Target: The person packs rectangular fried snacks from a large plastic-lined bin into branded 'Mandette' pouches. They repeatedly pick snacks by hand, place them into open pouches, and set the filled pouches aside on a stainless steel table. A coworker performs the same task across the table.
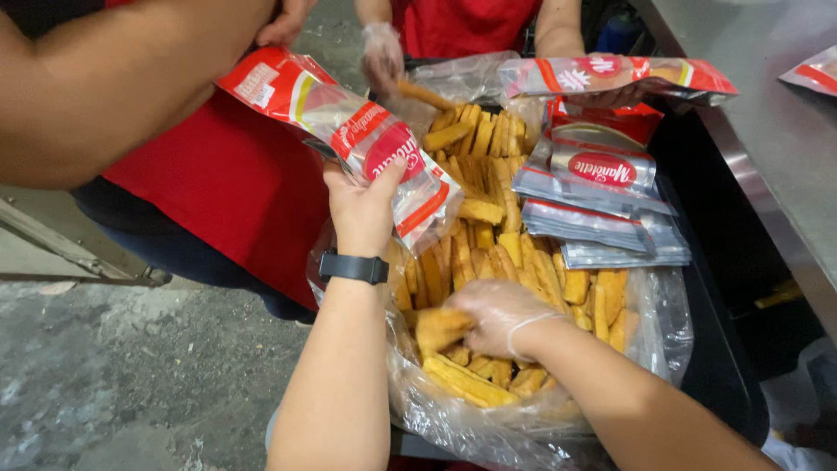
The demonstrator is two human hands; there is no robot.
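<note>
- Step in hand, as judged: bagging. A pouch is being filled with fried sticks from the bulk bag.
- Left hand [362, 205]: closed on the lower edge of a red-and-clear pouch [349, 131], held up over the near-left part of the bulk bag [663, 323]. A black watch [353, 267] is worn on that wrist.
- Right hand [497, 314]: gloved in thin clear plastic, curled around a stick [438, 329] down in the pile of sticks [488, 187]. Grip is narrow, on the one piece.
- Pouch mouth cannot be told as open or shut from this view; its far end is near another person's hand at top.
- A stack of empty pouches [602, 201] lies on the right side of the pile, beside the steel bench [767, 113].
- A co-worker's gloved hand [382, 54] holds a stick at the far end; another pouch [610, 78] is held there too.
- Next move, as judged: the stick has to be lifted clear of the pile and lined up end-on with the pouch mouth; the pouch must be kept steady and spread.
</note>
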